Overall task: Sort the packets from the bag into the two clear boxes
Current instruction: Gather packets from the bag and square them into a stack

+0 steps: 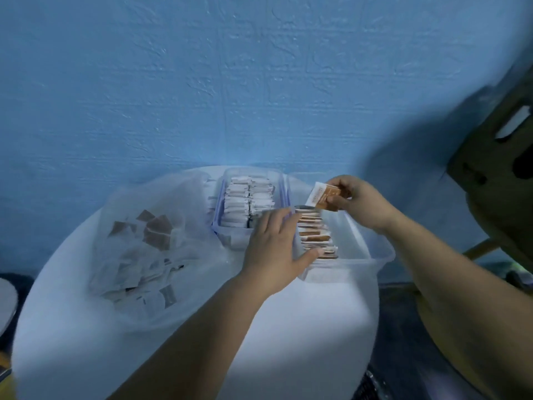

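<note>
Orange packet [324,199] pinched in right hand [356,202] above right box [372,249]; left hand [275,249] flat, steadying row. Next, probably: slot packet in.

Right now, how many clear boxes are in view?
2. One clear box, holding white packets, stands at the back beside the bag; the other box, holding brown packets, sits right of it.

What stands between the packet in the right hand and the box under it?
Nothing visible. The packet in the right hand hangs just above the open box. The left hand rests against the row of packets there, beside the path.
</note>
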`<action>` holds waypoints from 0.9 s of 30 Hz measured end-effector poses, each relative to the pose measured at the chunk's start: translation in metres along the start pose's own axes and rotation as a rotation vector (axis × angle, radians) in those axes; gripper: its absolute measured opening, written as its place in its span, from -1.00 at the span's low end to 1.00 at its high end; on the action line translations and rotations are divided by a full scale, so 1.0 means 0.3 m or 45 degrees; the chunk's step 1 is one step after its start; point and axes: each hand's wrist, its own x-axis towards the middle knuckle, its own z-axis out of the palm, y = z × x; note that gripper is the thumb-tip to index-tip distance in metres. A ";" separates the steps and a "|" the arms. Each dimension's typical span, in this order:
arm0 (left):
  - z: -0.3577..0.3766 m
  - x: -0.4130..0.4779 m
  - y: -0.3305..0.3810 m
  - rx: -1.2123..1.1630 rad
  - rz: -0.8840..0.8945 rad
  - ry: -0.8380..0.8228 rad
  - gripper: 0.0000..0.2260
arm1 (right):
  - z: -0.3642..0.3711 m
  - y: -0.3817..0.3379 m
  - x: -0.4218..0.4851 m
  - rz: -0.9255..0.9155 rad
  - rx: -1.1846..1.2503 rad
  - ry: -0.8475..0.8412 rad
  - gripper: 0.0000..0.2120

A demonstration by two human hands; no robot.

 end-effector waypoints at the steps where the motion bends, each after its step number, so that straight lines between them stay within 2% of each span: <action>1: 0.016 0.012 -0.011 0.037 -0.017 -0.049 -0.23 | 0.002 0.031 0.043 0.041 -0.036 0.031 -0.80; 4: 0.042 0.018 -0.025 0.093 -0.004 -0.080 -0.25 | 0.028 0.078 0.143 0.135 -0.153 0.051 -0.82; 9: 0.057 0.007 -0.034 0.118 0.039 -0.006 -0.25 | 0.097 0.103 0.233 0.242 -0.084 -0.030 -0.84; 12: 0.077 0.007 -0.044 0.147 0.044 0.031 -0.34 | 0.117 0.129 0.250 0.247 -0.138 -0.194 -0.84; 17: 0.092 0.008 -0.050 0.138 0.038 0.057 -0.37 | 0.094 0.136 0.257 0.216 -0.099 -0.457 -0.85; 21: 0.099 0.008 -0.055 0.099 0.059 0.092 -0.36 | 0.083 0.105 0.249 0.240 0.086 -0.645 -0.89; 24: 0.099 0.009 -0.058 0.094 0.061 0.090 -0.36 | 0.087 0.108 0.257 0.253 0.117 -0.593 -0.94; 27: 0.097 0.010 -0.058 0.084 0.074 0.082 -0.36 | 0.093 0.113 0.268 0.274 0.072 -0.500 -0.91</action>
